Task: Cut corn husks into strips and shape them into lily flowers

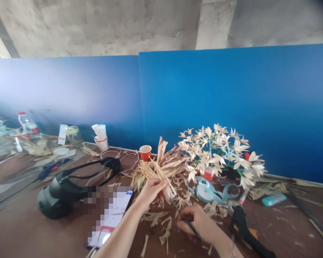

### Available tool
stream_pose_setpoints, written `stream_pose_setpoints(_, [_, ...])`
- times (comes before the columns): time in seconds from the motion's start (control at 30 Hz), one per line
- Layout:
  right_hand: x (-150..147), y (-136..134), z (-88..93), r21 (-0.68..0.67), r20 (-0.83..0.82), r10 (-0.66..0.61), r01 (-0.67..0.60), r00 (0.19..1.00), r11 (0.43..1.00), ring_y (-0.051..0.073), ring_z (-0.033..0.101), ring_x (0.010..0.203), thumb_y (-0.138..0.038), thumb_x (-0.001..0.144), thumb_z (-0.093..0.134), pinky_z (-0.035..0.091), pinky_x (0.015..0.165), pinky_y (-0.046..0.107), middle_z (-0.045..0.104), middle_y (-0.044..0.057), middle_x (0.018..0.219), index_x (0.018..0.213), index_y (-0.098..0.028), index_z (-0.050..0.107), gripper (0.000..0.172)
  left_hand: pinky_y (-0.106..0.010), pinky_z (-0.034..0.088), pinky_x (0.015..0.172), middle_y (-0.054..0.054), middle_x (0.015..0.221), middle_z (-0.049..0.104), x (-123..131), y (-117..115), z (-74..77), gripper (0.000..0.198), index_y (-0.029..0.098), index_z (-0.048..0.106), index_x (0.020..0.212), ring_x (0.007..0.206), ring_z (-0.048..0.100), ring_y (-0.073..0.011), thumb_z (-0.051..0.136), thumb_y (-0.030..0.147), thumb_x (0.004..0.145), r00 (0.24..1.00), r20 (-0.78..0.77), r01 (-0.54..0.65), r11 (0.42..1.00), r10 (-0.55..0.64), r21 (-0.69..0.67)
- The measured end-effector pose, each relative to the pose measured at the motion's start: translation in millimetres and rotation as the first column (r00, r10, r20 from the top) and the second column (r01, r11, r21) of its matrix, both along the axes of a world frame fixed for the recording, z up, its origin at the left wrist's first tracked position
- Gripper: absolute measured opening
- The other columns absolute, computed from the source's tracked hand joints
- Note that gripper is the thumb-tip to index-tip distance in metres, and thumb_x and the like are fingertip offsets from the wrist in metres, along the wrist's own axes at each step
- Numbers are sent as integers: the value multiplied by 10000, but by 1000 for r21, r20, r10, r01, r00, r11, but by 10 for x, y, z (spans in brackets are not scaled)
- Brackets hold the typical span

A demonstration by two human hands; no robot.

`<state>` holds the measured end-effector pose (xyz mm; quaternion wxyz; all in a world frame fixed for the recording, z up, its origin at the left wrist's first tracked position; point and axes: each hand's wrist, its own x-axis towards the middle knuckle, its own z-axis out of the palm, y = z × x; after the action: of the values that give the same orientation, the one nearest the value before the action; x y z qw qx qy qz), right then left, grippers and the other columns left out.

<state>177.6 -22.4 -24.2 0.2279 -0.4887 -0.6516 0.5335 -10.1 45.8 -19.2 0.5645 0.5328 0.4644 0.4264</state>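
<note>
Dried corn husk strips [165,179] are pinched between the fingers and thumb of my left hand [152,190], over the middle of the table. My right hand [199,222], lower and to the right, grips a slim black pointed tool [190,226]. Its tip points up and left toward the lower ends of the strips; whether it touches them I cannot tell. Behind my left hand spreads a heap of dry husks [172,159]. Husk scraps [165,229] litter the brown tabletop around both hands. A bunch of pale husk flowers [218,150] on green and blue stems stands beyond my right hand.
A blue ribbon roll [204,190] and a black glue gun [240,222] lie to the right. On the left are a phone [114,211] and a black headset [60,195]. An orange-red paper cup [145,154] stands behind. Another person's arm [8,170] blurs at far left.
</note>
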Motion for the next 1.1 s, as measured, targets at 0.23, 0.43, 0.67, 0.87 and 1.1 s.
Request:
stream_pose_setpoints(0.23, [5, -13, 0, -6, 2, -9, 9, 1000, 1000, 60, 405, 319, -287, 682, 555, 303, 316, 145, 462, -58, 395, 632, -152, 558, 144, -157, 280, 329, 3, 452, 550, 0, -2, 4, 385, 126, 618, 619, 348, 467, -71, 635, 509, 659, 1000, -11, 5, 1000, -6, -6])
stream_pose_setpoints(0.43, [6, 6, -15, 22, -5, -11, 11, 1000, 1000, 56, 393, 315, -291, 690, 547, 291, 313, 146, 442, -61, 398, 608, -152, 551, 161, -160, 286, 328, -2, 448, 562, -1, -1, 5, 386, 122, 636, 633, 347, 471, -74, 637, 507, 663, 1000, 29, 2, 1000, -2, 9])
stream_pose_setpoints(0.67, [4, 10, -43, 46, 16, -32, 31, 999, 998, 52, 383, 311, -298, 697, 537, 284, 316, 143, 436, -60, 398, 633, -147, 562, 166, -155, 302, 327, 10, 434, 553, 2, 18, -24, 386, 124, 641, 641, 341, 470, -69, 653, 509, 649, 997, 79, -18, 1000, 18, 3])
stream_pose_setpoints(0.87, [-15, 16, -73, 60, -5, -71, 72, 997, 996, 49, 379, 313, -287, 689, 518, 285, 310, 141, 430, -60, 407, 600, -147, 556, 170, -158, 312, 337, 7, 423, 562, 22, 26, -57, 372, 123, 639, 632, 349, 489, -77, 665, 493, 646, 987, 147, -63, 998, 63, -6])
stream_pose_setpoints(1.1, [-42, 50, -169, 46, -65, -129, 132, 989, 990, 48, 390, 306, -248, 659, 514, 292, 295, 135, 449, -61, 412, 594, -143, 555, 130, -157, 324, 358, 0, 428, 571, 108, -37, 6, 403, 123, 587, 536, 382, 502, -79, 693, 506, 601, 956, 251, -149, 989, 150, -23])
